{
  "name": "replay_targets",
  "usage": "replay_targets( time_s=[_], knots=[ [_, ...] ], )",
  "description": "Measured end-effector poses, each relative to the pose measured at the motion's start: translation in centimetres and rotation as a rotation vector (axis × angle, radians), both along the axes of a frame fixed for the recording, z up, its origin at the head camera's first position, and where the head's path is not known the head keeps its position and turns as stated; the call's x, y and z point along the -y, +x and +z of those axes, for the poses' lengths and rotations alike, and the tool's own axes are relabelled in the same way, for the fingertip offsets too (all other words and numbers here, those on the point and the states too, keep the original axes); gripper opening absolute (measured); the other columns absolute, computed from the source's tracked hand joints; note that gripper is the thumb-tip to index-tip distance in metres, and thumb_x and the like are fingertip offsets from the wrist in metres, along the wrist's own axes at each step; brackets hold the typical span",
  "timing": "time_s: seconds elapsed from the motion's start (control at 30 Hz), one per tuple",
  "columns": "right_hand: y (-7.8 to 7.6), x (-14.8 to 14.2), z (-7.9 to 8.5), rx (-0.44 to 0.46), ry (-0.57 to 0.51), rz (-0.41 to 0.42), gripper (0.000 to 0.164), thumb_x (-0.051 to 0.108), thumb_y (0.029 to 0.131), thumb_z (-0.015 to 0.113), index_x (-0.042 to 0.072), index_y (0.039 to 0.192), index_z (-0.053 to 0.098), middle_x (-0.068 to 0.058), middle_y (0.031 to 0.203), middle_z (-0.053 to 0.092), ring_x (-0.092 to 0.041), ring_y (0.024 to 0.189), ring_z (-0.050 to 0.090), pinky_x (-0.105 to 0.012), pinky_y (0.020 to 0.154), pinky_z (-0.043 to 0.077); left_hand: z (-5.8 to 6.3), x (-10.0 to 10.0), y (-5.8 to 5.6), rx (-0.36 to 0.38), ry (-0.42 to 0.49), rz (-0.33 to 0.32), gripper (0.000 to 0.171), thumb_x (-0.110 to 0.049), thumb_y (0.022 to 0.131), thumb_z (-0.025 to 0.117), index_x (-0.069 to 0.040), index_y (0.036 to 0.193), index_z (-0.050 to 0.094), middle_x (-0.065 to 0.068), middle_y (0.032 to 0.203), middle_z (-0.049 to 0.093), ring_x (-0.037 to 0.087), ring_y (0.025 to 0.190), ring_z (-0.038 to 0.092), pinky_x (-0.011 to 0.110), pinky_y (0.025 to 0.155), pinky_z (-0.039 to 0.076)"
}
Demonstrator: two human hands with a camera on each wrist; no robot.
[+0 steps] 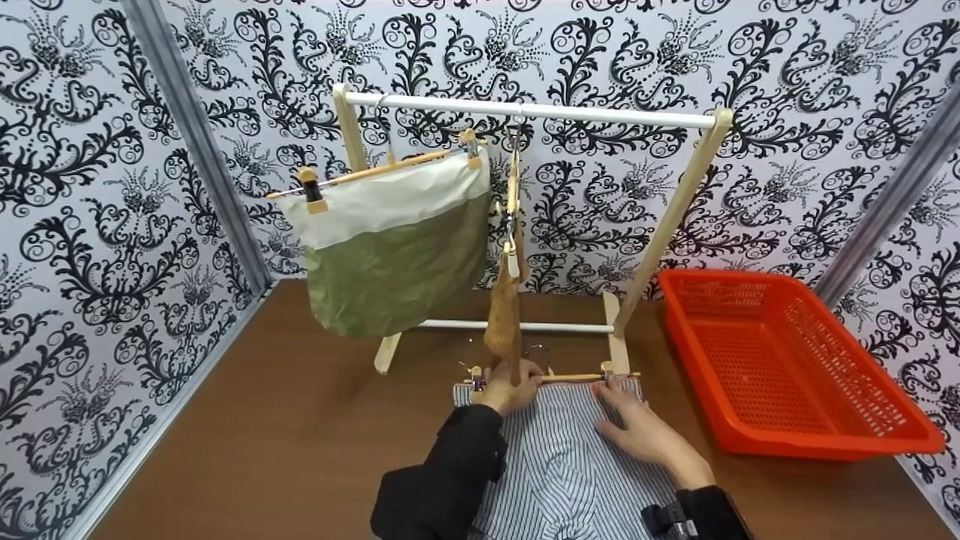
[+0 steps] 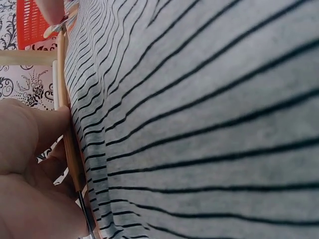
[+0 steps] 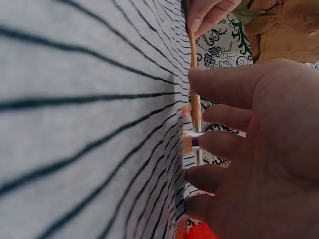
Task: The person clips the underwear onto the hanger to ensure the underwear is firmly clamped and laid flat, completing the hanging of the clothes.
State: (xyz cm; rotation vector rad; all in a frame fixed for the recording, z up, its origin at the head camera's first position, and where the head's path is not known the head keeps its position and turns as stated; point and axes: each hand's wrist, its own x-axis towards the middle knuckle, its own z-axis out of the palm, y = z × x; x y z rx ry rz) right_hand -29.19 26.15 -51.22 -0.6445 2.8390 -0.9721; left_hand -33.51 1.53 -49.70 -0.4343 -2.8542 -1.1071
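Observation:
A grey-and-black striped garment (image 1: pixel 559 450) hangs from a wooden clip hanger (image 1: pixel 574 378) in front of the body. My left hand (image 1: pixel 514 386) pinches the hanger's bar, thumb on one side and fingers behind, as the left wrist view shows. Fingers fairly straight and spread, my right hand (image 1: pixel 645 427) is at the garment's top edge by the right clip (image 3: pixel 188 143). The left clip (image 1: pixel 478 379) sits beside my left hand. A brown garment (image 1: pixel 504 315) on another hanger hangs edge-on from the rack, partly over my left hand in the head view.
The rack's white rail (image 1: pixel 600 114) runs across wooden legs. From its left part hangs a green-and-white cloth piece (image 1: pixel 397 255), clipped to a hanger. An orange-red plastic basket (image 1: pixel 750 442) stands at the right on the brown table (image 1: pixel 300 442). Patterned walls enclose the back and sides.

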Motion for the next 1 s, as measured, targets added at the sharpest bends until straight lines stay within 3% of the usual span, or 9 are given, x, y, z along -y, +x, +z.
replay_targets(
  time_s=[0.43,0.63,0.73,0.87,1.0],
  knots=[
    [0.2,0.2,-0.2,0.021,0.033,0.036,0.065,0.016,0.099,0.065,-0.007,0.152,0.036,-0.038,0.157,0.018,-0.064,0.139,0.016,-0.076,0.109,0.010,-0.6,0.5,0.1,-0.036,0.109,-0.018,0.014,-0.007,0.095,0.062,0.000,0.097,0.075,0.009,0.098,0.073,0.029,0.095,0.064,0.054,0.092,0.037],
    [0.2,0.0,-0.1,0.020,0.038,0.038,0.064,0.015,0.099,0.064,-0.007,0.152,0.036,-0.038,0.158,0.017,-0.063,0.140,0.017,-0.075,0.110,0.012,-0.5,0.5,0.1,-0.040,0.097,-0.015,0.012,-0.008,0.095,0.064,-0.001,0.095,0.075,0.008,0.094,0.072,0.028,0.091,0.063,0.054,0.092,0.038],
    [0.3,-0.2,0.3,-0.001,0.029,0.017,0.063,0.016,0.098,0.066,-0.008,0.150,0.039,-0.037,0.155,0.029,-0.058,0.140,0.028,-0.070,0.111,0.021,-0.7,0.2,0.1,-0.096,0.062,-0.013,0.011,-0.008,0.095,0.065,-0.003,0.096,0.075,0.007,0.094,0.073,0.027,0.091,0.064,0.055,0.091,0.035],
    [0.5,-0.5,1.5,-0.103,0.005,-0.054,0.059,0.014,0.098,0.067,-0.011,0.146,0.043,-0.033,0.145,0.047,-0.055,0.135,0.040,-0.066,0.109,0.031,-0.9,-0.5,-0.2,-0.196,-0.002,-0.028,0.012,-0.013,0.098,0.063,-0.008,0.102,0.073,0.004,0.098,0.071,0.022,0.095,0.063,0.054,0.094,0.036],
    [0.8,-1.0,3.1,-0.200,-0.005,-0.120,0.056,0.011,0.099,0.065,-0.011,0.145,0.044,-0.034,0.148,0.041,-0.058,0.139,0.027,-0.069,0.112,0.022,-0.9,-1.0,-0.3,-0.273,-0.026,-0.063,0.012,-0.015,0.100,0.061,-0.010,0.105,0.072,0.002,0.101,0.068,0.019,0.098,0.061,0.054,0.095,0.037]
  ],
)
